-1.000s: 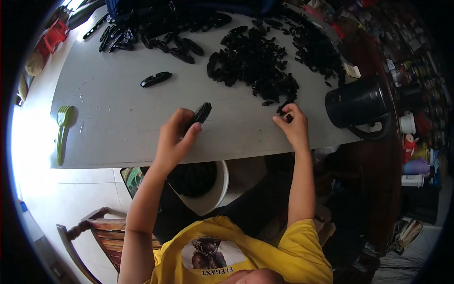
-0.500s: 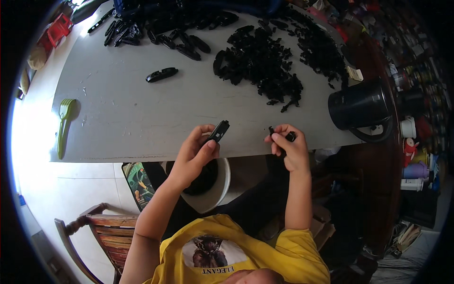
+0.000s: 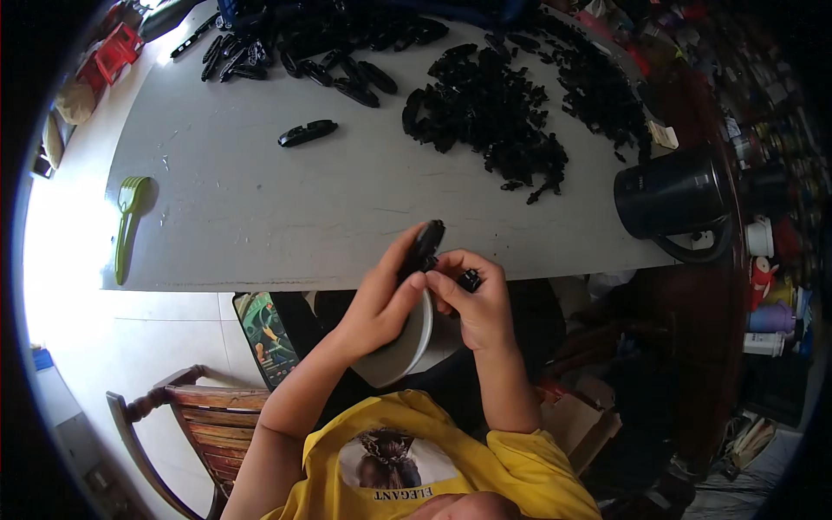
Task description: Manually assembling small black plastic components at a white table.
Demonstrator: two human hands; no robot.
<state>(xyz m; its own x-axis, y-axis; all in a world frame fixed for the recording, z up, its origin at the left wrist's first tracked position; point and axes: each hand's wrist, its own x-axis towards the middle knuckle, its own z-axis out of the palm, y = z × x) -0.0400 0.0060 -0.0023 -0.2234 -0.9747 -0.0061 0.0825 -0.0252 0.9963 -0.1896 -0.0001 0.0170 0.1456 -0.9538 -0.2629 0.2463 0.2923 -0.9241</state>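
Grey table (image 3: 338, 191) under black heap (image 3: 485, 108), wooden chair (image 3: 217, 419) nearby; left hand (image 3: 380, 303) around dark casing (image 3: 425, 246), right hand (image 3: 478, 305) around small piece (image 3: 470, 279).

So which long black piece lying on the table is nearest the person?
The lone one, left of the heap of small bits. The other long pieces lie farther back, toward the table's far side.

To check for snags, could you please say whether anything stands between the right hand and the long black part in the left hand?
Nothing visible does: the right hand meets the left hand beside the long black part, and the small black piece tucked in the right hand sits farther right.
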